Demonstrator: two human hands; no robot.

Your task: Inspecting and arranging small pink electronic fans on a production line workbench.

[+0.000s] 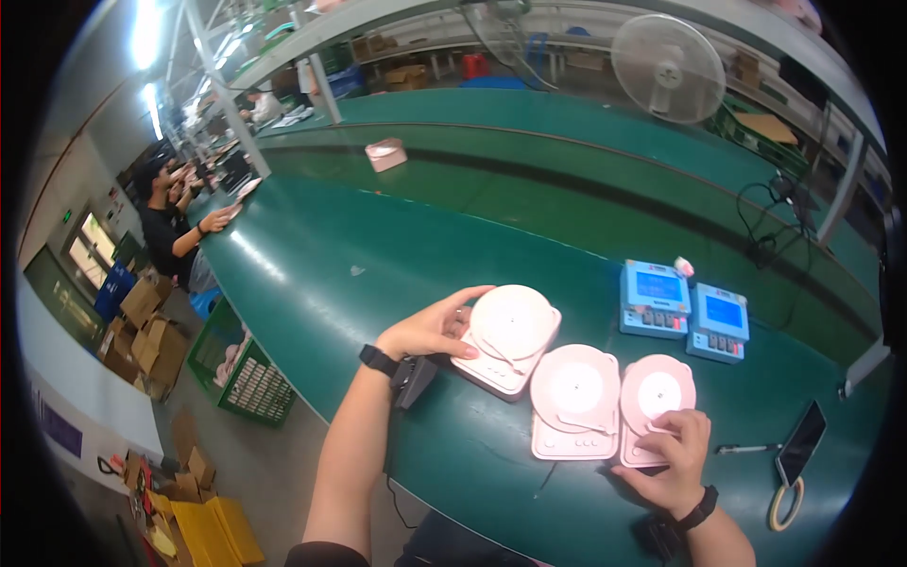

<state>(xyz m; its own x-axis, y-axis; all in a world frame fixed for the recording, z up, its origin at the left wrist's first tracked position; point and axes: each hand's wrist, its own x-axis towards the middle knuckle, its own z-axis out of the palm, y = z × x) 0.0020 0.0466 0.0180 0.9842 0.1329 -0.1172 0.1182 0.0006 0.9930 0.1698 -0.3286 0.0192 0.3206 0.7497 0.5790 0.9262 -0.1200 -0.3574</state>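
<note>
While left grip (423, 331) widely clasps one turntable (510, 326), right (675, 458) touches another (652, 387).

The right fingers (673, 442) hide the lower right of the rightmost pale-pink, record-player-shaped device (652, 386). A black boxy object (414, 384) beside the left forearm (345, 454) is too dark to identify. The large round fan's (668, 68) blades blur together. The lower edge cuts off the black sleeve (326, 555).
</note>
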